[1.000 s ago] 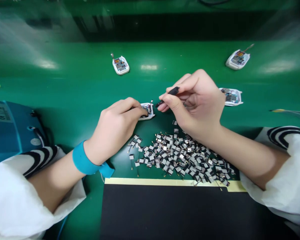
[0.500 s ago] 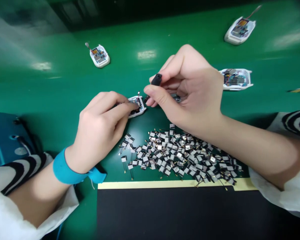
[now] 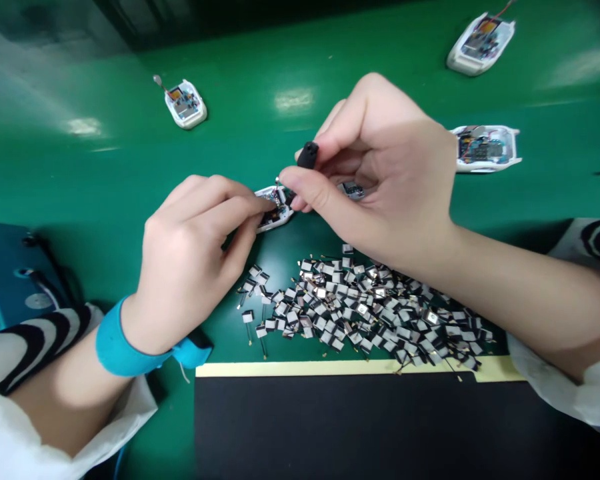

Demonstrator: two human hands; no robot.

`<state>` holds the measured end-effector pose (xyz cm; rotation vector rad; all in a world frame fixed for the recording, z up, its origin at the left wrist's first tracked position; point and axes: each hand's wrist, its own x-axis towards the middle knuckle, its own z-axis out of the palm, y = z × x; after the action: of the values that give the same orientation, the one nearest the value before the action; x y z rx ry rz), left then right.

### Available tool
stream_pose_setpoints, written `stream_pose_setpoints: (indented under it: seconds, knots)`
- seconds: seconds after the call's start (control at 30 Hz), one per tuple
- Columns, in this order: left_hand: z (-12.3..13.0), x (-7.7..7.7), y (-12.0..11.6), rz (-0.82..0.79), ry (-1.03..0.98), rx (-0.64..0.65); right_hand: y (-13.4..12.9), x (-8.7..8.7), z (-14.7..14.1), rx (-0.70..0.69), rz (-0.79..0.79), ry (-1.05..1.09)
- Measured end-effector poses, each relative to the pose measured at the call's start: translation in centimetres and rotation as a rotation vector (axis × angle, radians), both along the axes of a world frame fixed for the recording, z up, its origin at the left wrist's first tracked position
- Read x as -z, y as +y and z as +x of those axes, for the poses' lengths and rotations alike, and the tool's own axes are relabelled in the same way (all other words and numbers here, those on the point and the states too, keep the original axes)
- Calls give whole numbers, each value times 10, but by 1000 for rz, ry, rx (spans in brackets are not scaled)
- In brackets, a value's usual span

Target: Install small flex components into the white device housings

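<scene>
Two grips are clamped: left hand point(image 3: 193, 243) seemingly on a white casing point(image 3: 281, 216), right hand point(image 3: 387, 177) on a black tool point(image 3: 308, 155).

The left hand's point(image 3: 195, 247) fingers hide one end of the white housing point(image 3: 281, 215); the right hand's point(image 3: 395, 177) thumb covers the black tool's point(image 3: 308, 156) middle. Toward the surface's point(image 3: 105, 193) left edge, the blue box point(image 3: 5, 270) is cut off.

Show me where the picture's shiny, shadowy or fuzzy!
Head view: pale glare spots on the green table; head view: shade across the right hand; head view: murky top left corner; head view: soft detail inside the white case at the left hand.
</scene>
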<state>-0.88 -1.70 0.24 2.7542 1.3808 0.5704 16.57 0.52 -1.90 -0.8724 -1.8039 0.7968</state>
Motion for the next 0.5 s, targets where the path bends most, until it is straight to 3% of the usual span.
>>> stream_pose_setpoints:
  seconds: [0.17,0.5]
  knots:
    - [3,-1,-3,-44,-13,-26,5,5,-2,5,-70,-61]
    - [-2,2,1,43,69,3,3,-3,-2,0,74,-315]
